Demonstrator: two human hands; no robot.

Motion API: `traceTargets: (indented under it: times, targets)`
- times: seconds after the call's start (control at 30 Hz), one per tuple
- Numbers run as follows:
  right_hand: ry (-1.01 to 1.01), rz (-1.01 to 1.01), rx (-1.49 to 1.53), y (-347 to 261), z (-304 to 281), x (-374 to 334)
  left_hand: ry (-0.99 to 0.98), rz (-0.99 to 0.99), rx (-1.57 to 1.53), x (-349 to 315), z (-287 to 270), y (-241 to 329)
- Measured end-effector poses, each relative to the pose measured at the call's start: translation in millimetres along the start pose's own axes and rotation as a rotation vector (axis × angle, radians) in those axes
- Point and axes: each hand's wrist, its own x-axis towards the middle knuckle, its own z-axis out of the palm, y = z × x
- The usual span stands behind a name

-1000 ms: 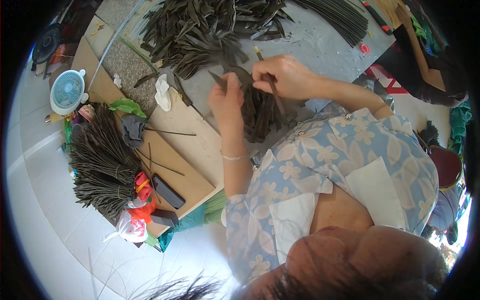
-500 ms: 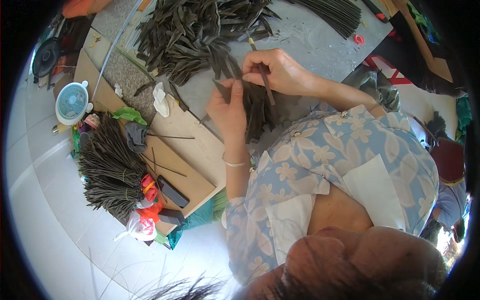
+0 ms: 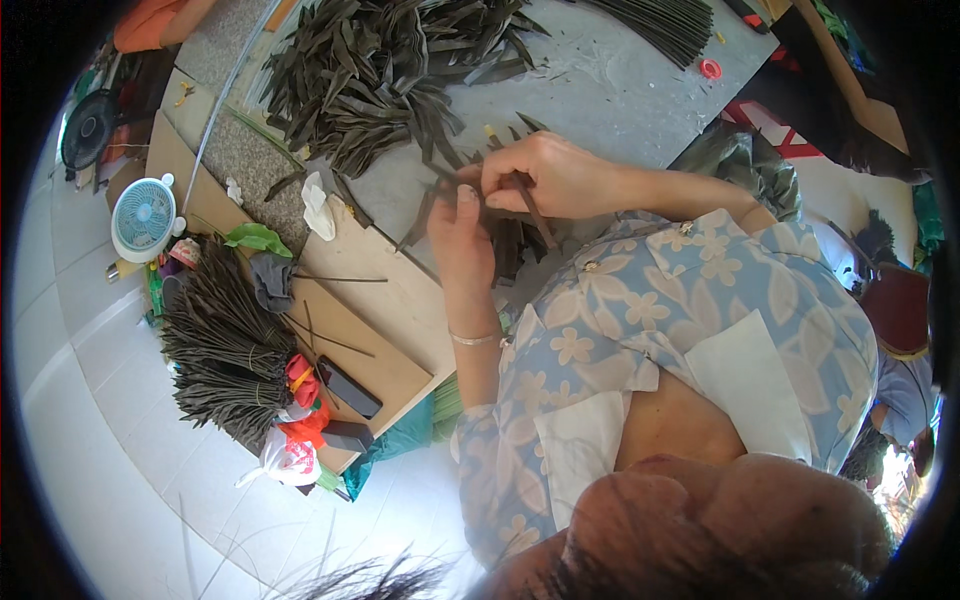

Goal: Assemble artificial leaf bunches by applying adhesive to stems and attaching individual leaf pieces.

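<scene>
While the right hand [image 3: 550,180] pinches a slim yellow-tipped rod [image 3: 537,210] between thumb and curled fingers, the left hand [image 3: 462,245] is right beside it, thumb and fingers narrow on a dark leaf strip [image 3: 418,218]; left fingertips blurred, can't tell exact contact. More cut strips [image 3: 513,255] just below the hands, near the floral shirt [image 3: 640,300]. Big heap of leaf strips [image 3: 350,100] on the grey tabletop [image 3: 610,85] beyond, black phone [image 3: 350,387] on the board [image 3: 385,362] at left
</scene>
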Motion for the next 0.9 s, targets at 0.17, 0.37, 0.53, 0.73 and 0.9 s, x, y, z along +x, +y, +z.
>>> traceTargets:
  times: [0.17,0.37,0.53,0.73,0.9]
  targets:
    - [0.106,-0.191,-0.216,31,-6,39,0.089,-0.029,-0.077,-7,-36,6]
    - [-0.262,-0.360,-0.859,53,-2,97,0.148,0.006,-0.132,-11,-53,18]
    - [-0.332,-0.416,-0.943,54,-1,109,0.158,0.054,-0.161,-11,-62,15]
    - [-0.069,-0.462,-0.477,37,-22,95,0.215,0.041,-0.065,-6,-60,27]
    - [0.046,-0.589,-0.311,10,-10,57,0.084,-0.052,0.050,7,-23,36]
